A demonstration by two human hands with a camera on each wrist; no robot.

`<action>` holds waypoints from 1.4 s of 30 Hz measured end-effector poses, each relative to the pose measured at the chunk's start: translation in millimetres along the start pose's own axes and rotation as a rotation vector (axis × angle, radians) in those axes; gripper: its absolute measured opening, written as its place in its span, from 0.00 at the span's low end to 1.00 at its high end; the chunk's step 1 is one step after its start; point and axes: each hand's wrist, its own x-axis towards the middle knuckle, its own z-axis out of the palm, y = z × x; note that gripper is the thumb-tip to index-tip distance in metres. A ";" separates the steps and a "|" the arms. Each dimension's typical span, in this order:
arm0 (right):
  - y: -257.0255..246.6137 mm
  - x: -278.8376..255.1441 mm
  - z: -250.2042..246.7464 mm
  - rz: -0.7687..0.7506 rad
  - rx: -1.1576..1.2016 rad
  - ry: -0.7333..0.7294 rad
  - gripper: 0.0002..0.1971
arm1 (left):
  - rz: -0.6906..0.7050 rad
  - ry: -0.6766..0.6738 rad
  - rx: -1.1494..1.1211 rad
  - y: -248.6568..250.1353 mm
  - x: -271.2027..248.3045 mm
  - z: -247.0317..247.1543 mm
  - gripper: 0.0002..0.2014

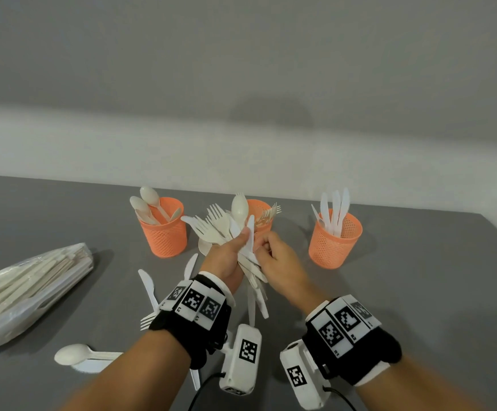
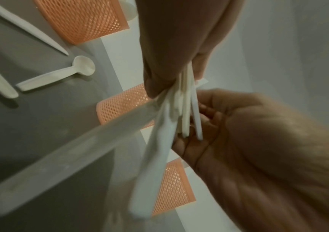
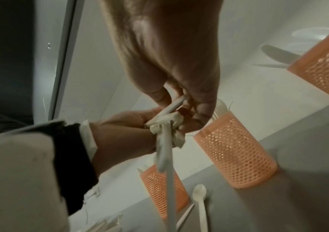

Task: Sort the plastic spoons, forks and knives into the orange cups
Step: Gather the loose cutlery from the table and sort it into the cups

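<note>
Cutlery bundle [image 1: 226,229], smooth white plastic, fanned just before the middle mesh cup [image 1: 260,215]; left hand [image 1: 229,256] clenches it, right hand [image 1: 274,259] pinches one knife [image 1: 250,232].

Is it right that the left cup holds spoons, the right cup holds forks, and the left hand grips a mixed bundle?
Not quite. The right cup holds knives, not forks, as the head view shows. The left cup holds spoons, and the left hand grips a mixed bundle.
</note>
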 end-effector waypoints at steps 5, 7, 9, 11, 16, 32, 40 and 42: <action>3.5 9.2 -0.9 0.031 0.079 0.073 0.10 | 0.003 -0.015 -0.010 -3.6 2.4 3.2 0.14; 4.0 13.9 -5.0 0.078 0.141 0.131 0.11 | -0.001 -0.037 -0.024 -2.5 4.2 2.2 0.10; -1.7 16.0 -15.2 0.122 0.247 0.213 0.10 | -0.009 -0.029 -0.044 -1.0 7.0 -0.2 0.09; -9.6 16.0 -27.9 0.105 0.415 0.220 0.09 | -0.010 -0.006 -0.038 0.9 8.5 -2.7 0.09; -11.1 9.2 -34.4 0.000 0.149 -0.085 0.05 | 0.004 -0.047 0.016 3.1 7.3 0.3 0.13; -10.6 -1.5 -26.1 -0.107 -0.160 -0.309 0.08 | -0.104 -0.040 -0.005 7.3 -2.7 7.8 0.18; -5.2 -4.7 -33.7 -0.046 -0.131 -0.278 0.11 | -0.021 0.000 -0.081 14.0 -1.6 13.0 0.13; 1.4 -8.2 -38.8 -0.041 -0.163 -0.269 0.10 | -0.012 0.003 -0.137 14.8 0.1 11.9 0.13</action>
